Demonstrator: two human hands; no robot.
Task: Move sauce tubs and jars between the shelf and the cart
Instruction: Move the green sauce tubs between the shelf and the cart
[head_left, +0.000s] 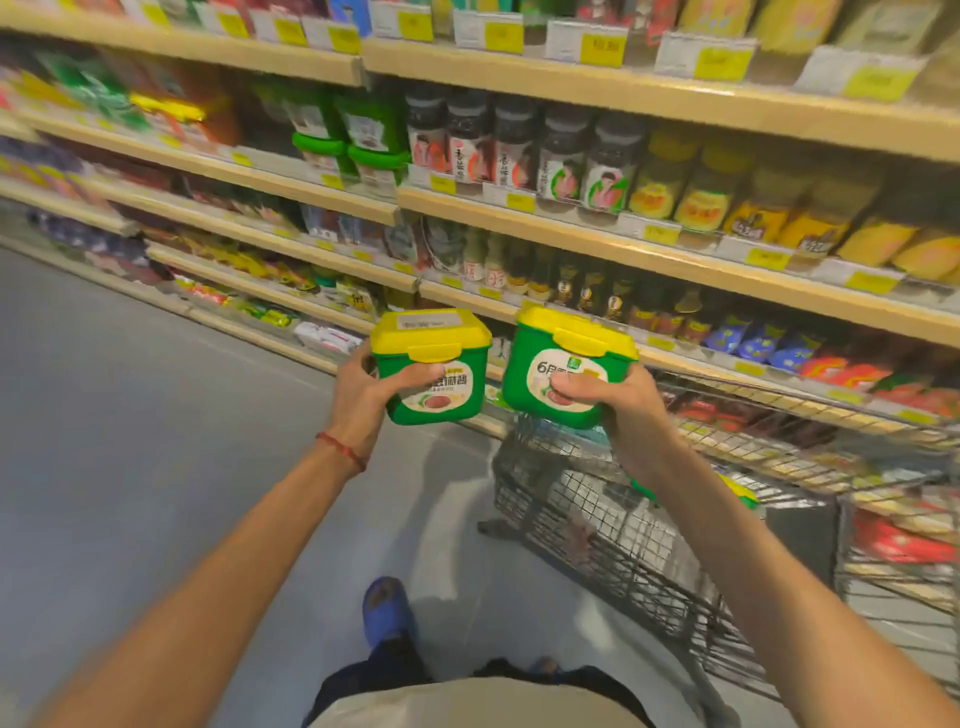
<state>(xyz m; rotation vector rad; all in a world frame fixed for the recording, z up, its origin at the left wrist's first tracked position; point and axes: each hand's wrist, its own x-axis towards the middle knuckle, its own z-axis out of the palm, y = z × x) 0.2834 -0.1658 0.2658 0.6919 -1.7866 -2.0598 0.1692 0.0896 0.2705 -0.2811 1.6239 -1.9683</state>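
I hold two green sauce tubs with yellow lids in the air in front of the shelves. My left hand (371, 387) grips the left tub (434, 366) from its side, thumb across the label. My right hand (618, 402) grips the right tub (566, 364), which tilts slightly toward me. Both tubs hover above the front end of the wire cart (597, 525). More green tubs (371, 140) stand stacked on the shelf (571, 223) higher up, to the left of dark jars (511, 145).
Several wooden shelves packed with jars, bottles and packets run across the view with yellow price tags. Another green and yellow tub (737, 488) lies in the cart. Grey floor lies to the left. My blue shoe (387, 608) stands below.
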